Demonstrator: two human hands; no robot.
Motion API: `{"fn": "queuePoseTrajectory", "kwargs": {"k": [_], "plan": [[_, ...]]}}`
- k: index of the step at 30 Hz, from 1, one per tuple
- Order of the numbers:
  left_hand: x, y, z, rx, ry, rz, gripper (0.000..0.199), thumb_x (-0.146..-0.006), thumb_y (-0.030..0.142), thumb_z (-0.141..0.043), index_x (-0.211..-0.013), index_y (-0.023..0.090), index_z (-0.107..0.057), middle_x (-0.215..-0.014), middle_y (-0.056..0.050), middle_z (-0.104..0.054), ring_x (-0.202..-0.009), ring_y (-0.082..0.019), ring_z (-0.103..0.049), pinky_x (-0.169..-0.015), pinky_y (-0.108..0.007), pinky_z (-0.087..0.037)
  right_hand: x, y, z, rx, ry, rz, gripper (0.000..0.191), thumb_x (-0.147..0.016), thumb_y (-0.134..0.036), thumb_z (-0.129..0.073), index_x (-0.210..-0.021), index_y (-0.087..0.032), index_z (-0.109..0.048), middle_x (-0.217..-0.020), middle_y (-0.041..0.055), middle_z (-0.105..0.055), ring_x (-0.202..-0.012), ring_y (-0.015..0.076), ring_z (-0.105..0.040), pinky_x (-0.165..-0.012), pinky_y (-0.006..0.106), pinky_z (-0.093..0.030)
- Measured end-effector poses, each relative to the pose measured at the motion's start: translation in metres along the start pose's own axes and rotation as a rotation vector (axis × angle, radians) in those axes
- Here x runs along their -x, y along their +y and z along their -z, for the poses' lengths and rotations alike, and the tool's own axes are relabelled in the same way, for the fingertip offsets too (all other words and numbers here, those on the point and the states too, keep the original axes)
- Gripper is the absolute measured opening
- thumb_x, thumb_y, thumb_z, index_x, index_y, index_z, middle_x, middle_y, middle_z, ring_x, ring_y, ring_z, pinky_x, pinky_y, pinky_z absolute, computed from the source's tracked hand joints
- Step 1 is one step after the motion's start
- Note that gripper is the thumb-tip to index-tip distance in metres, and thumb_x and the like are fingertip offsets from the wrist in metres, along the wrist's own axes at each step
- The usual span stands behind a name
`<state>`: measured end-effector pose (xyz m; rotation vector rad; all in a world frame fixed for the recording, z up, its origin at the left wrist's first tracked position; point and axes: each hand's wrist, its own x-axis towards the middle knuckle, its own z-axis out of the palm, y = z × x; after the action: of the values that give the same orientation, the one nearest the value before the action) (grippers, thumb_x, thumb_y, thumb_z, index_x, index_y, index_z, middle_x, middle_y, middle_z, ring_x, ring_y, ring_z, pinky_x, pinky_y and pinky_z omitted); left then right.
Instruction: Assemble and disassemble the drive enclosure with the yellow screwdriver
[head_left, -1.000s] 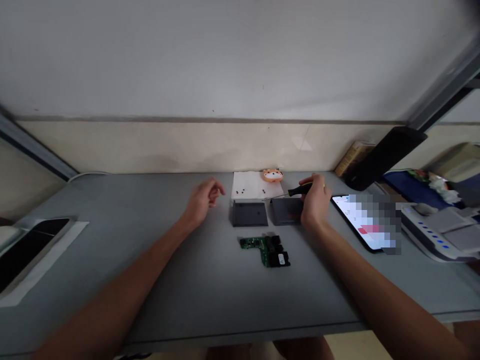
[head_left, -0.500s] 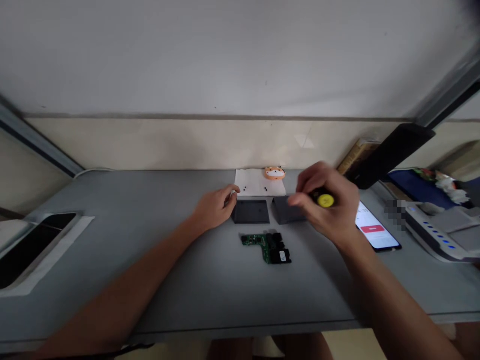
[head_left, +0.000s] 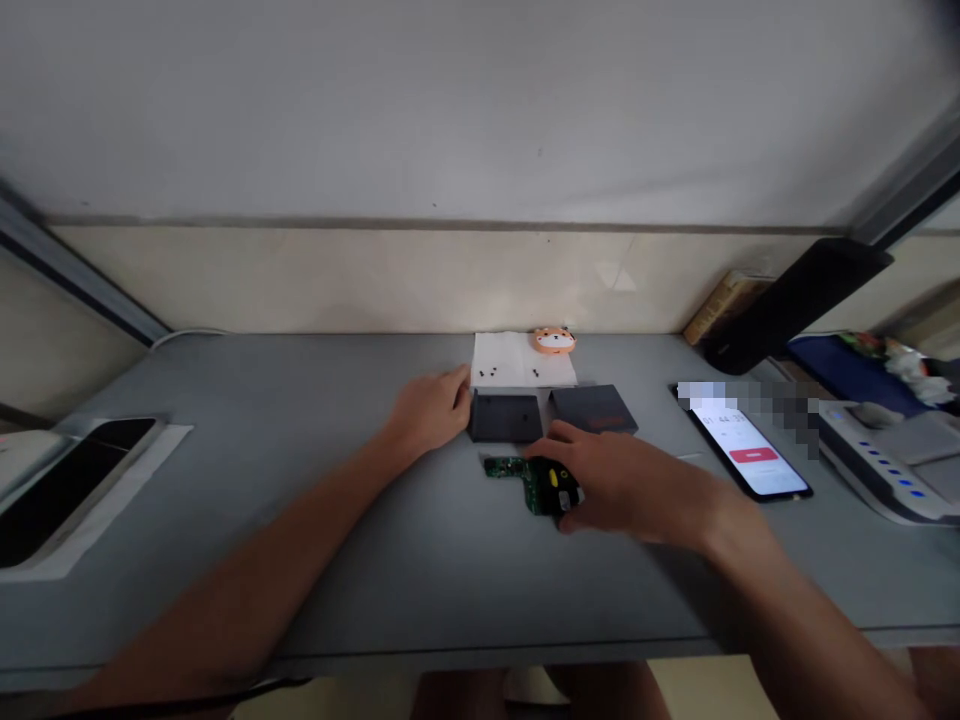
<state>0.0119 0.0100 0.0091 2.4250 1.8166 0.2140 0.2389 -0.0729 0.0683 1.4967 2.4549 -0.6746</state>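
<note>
My left hand (head_left: 431, 412) rests on the desk with its fingers bent together at the left edge of a dark flat case half (head_left: 506, 417). What its fingertips hold, if anything, is hidden. My right hand (head_left: 607, 475) is closed around a black-and-yellow screwdriver handle (head_left: 553, 478), low over the right end of a green circuit board (head_left: 534, 492). Its thumb and fingers straddle the board's black parts; I cannot tell if they grip them. A second dark case part (head_left: 596, 408) stands behind the right hand.
White paper (head_left: 510, 350) at the back bears several tiny dark screws (head_left: 493, 371) and an orange animal-faced case (head_left: 554, 341). A lit phone (head_left: 750, 450) and a grey-white device (head_left: 870, 460) lie right. A dark-screened device (head_left: 67, 480) is far left; a black cylinder (head_left: 799, 305) leans back right.
My right hand has come down leftward onto the circuit board, turning the screwdriver sideways and uncovering the second case part. My left hand has shifted slightly and stays by the case half.
</note>
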Motion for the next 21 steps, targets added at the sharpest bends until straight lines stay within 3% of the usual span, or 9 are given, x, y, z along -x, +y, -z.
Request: {"fn": "queuePoseTrajectory", "kwargs": {"k": [4, 8, 13, 21], "plan": [[0.001, -0.001, 0.004, -0.007, -0.022, -0.024, 0.022, -0.092, 0.017, -0.046, -0.098, 0.02, -0.067, -0.09, -0.01, -0.075, -0.08, -0.027, -0.069, -0.071, -0.035, -0.044, -0.01, 0.012, 0.008, -0.052, 0.181, 0.132, 0.04, -0.084, -0.036, -0.076, -0.123, -0.031, -0.069, -0.121, 0.0023, -0.069, -0.089, 0.0215, -0.07, -0.074, 0.032, -0.048], [0.002, -0.003, 0.005, 0.003, -0.023, -0.067, 0.023, -0.09, 0.016, -0.046, -0.097, 0.02, -0.068, -0.089, -0.01, -0.075, -0.08, -0.028, -0.069, -0.07, -0.035, -0.044, -0.024, 0.029, 0.011, -0.007, 0.437, 0.09, 0.029, -0.088, -0.041, -0.071, -0.115, -0.03, -0.072, -0.124, 0.003, -0.069, -0.077, 0.0167, -0.066, -0.07, 0.032, -0.046], [0.001, -0.004, 0.003, 0.004, -0.036, -0.104, 0.028, -0.09, 0.014, -0.047, -0.106, 0.02, -0.069, -0.091, -0.01, -0.075, -0.08, -0.027, -0.069, -0.072, -0.035, -0.047, -0.04, 0.038, 0.002, 0.056, 0.439, 0.066, 0.03, -0.088, -0.042, -0.072, -0.116, -0.031, -0.074, -0.127, 0.0029, -0.069, -0.084, 0.0204, -0.07, -0.072, 0.033, -0.048], [0.0, -0.003, 0.002, 0.005, -0.04, -0.088, 0.033, -0.092, 0.018, -0.051, -0.119, 0.021, -0.069, -0.093, -0.009, -0.076, -0.082, -0.026, -0.071, -0.073, -0.033, -0.049, -0.044, 0.033, -0.006, 0.138, 0.439, 0.101, 0.032, -0.093, -0.042, -0.069, -0.123, -0.032, -0.073, -0.133, 0.0045, -0.068, -0.089, 0.0223, -0.073, -0.072, 0.034, -0.052]]}}
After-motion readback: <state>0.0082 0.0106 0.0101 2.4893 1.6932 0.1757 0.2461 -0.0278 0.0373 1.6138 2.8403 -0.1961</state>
